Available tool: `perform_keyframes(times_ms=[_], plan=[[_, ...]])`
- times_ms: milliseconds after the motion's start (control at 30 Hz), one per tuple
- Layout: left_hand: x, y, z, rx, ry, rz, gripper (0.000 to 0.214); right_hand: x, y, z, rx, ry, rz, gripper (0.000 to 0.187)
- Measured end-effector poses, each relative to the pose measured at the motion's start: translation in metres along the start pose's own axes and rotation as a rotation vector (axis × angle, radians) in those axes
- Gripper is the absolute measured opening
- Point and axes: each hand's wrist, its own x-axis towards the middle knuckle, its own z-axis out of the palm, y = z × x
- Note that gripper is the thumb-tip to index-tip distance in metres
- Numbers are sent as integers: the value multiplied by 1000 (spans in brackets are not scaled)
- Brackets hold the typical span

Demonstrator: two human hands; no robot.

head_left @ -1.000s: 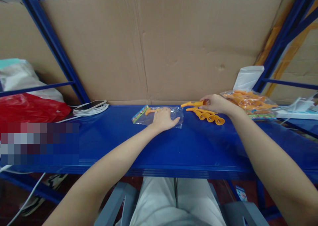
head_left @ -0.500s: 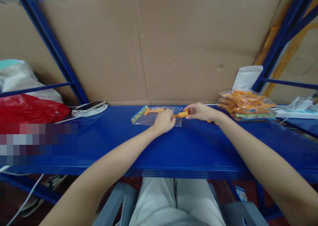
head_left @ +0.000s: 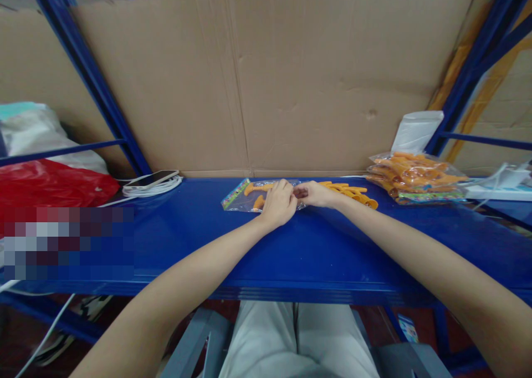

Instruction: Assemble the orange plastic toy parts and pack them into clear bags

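A clear plastic bag with a colourful header strip lies on the blue metal shelf. Two orange plastic toy pieces show inside it. My left hand is curled over the bag's right end, fingers closed on its mouth. My right hand meets it from the right, fingers pinched at the same opening; whether it holds a piece is hidden. Several loose orange toy pieces lie just right of my right hand.
A stack of filled bags of orange pieces and a white packet sit at the right. A phone on a coiled white cable lies at the left, beside a red bag. Cardboard backs the shelf.
My right hand picked an orange piece from the loose pile and carried it left to the bag's mouth. A second orange piece now shows inside the bag. My left hand went from flat to closed.
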Motion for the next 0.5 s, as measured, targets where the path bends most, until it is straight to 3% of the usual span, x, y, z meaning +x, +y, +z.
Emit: perform_keyframes(times_ms=[133,267,500], plan=[[0,2,-1,-3,0,-24,12,10,-8,3,-51,-29,98,13],[0,3,-2,-8,17,-46,12,19,-14,7,-162,4,209,12],[0,3,-2,-25,31,-48,11,31,-10,11,-178,26,255,10]])
